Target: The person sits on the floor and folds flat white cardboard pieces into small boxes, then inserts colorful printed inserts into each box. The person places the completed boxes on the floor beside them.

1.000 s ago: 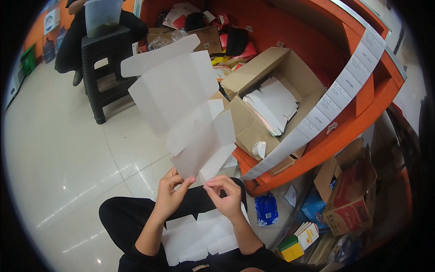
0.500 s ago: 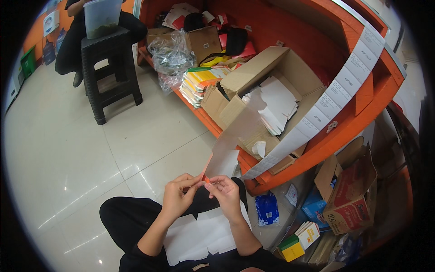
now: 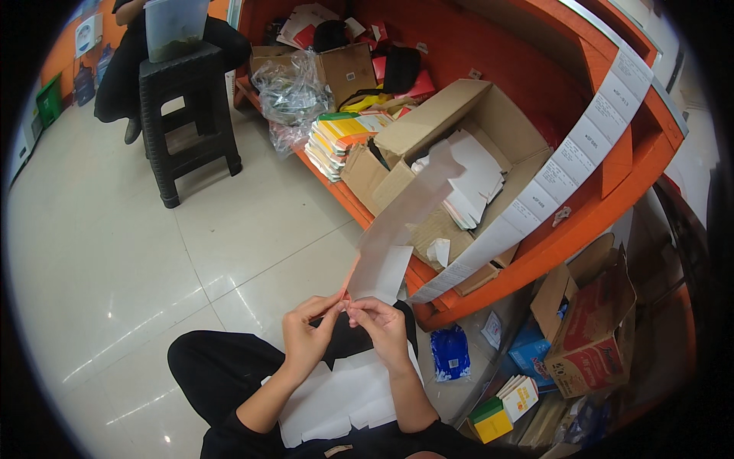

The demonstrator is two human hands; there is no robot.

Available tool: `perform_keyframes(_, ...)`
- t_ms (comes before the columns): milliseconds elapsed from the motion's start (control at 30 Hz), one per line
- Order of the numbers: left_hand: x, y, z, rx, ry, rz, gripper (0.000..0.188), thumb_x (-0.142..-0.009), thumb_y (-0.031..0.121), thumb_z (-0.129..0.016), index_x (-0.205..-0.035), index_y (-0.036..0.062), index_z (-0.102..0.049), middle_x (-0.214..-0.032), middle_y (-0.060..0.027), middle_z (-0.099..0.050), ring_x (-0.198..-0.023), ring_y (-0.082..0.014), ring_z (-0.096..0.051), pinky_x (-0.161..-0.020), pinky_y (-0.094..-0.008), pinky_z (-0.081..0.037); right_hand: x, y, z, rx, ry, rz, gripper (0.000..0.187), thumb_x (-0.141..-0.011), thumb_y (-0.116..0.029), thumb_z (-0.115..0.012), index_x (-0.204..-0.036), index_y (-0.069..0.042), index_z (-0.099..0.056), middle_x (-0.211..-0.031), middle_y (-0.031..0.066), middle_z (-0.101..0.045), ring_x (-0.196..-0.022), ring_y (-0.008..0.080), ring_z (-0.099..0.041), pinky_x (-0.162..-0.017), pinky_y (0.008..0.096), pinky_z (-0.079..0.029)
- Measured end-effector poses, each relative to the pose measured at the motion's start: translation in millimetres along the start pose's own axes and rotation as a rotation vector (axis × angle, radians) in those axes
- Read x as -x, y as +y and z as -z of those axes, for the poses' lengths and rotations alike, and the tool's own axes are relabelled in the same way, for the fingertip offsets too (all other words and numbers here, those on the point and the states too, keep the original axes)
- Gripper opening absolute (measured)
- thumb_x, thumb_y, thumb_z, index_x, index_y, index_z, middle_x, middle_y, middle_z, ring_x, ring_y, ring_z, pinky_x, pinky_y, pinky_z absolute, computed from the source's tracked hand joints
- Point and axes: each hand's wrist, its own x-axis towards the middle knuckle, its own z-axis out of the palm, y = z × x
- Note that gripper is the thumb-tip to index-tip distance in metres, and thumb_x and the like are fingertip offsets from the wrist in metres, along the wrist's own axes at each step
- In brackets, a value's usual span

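A thin card carton blank (image 3: 397, 229), white inside with an orange edge, stands up from my fingers and leans away to the right. Its lower corner is pinched between the thumb and fingers of my left hand (image 3: 307, 330). Close beside it, my right hand (image 3: 384, 329) pinches the same corner, with the fingertips of both hands nearly touching. The exact fold between them is hidden. More white card blanks (image 3: 332, 405) lie across my lap beneath my forearms.
An orange shelf (image 3: 489, 38) holds a cardboard box (image 3: 428, 126) of white blanks, stacked cartons (image 3: 336, 141) and a clear plastic bag (image 3: 290, 96). A label strip (image 3: 535, 191) hangs across it. Right: a blue packet (image 3: 449, 353), an open box (image 3: 592, 336). Far left: a black stool (image 3: 183, 122), a seated person.
The carton blank has swung slightly right and shows more of its white inner side. The orange flap between my fingertips is now mostly covered. My hands have shifted only slightly.
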Motion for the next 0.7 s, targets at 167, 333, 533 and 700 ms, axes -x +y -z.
perform_keyframes(167,0.6,-6.6,-4.0,0.038,-0.017,0.006,0.022,-0.088,0.004,-0.066,-0.109,-0.0008,-0.069,-0.095,-0.0116,-0.070,-0.089,-0.0154,-0.067,-0.082,-0.0259,-0.052,-7.2,-11.7,10.8,0.147,-0.036,-0.004,0.015,-0.086,0.001,-0.068,-0.100,0.005,-0.063,-0.095,0.0095,-0.068,-0.084,0.0112,-0.065,-0.076,0.0225,-0.053)
perform_keyframes(333,3.5,-11.5,-9.7,0.044,-0.049,-0.009,0.020,-0.088,0.002,-0.065,-0.107,0.0013,-0.071,-0.094,-0.0112,-0.070,-0.086,-0.0150,-0.068,-0.077,-0.0243,-0.054,-9.8,-3.4,21.8,0.025,-0.101,0.011,0.014,-0.086,0.002,-0.067,-0.099,0.006,-0.063,-0.095,0.0105,-0.067,-0.090,0.0145,-0.066,-0.082,0.0258,-0.056)
perform_keyframes(533,0.7,-12.3,-11.1,0.015,-0.042,-0.091,0.019,-0.088,0.003,-0.066,-0.106,-0.0023,-0.069,-0.089,-0.0072,-0.064,-0.085,-0.0133,-0.066,-0.076,-0.0249,-0.053,-10.9,-0.4,18.3,0.043,-0.086,-0.022,0.012,-0.088,0.003,-0.064,-0.100,0.006,-0.063,-0.100,0.0121,-0.065,-0.095,0.0163,-0.065,-0.086,0.0281,-0.055)
perform_keyframes(700,-6.8,-34.1,-3.3,-0.036,0.112,0.012,0.015,-0.088,0.005,-0.067,-0.100,-0.0038,-0.065,-0.085,-0.0056,-0.063,-0.078,-0.0097,-0.062,-0.068,-0.0220,-0.050,12.8,-32.2,-20.6,0.784,0.125,0.477,0.020,-0.084,0.004,-0.065,-0.104,0.004,-0.063,-0.102,0.0133,-0.058,-0.092,0.0161,-0.062,-0.077,0.0238,-0.052)
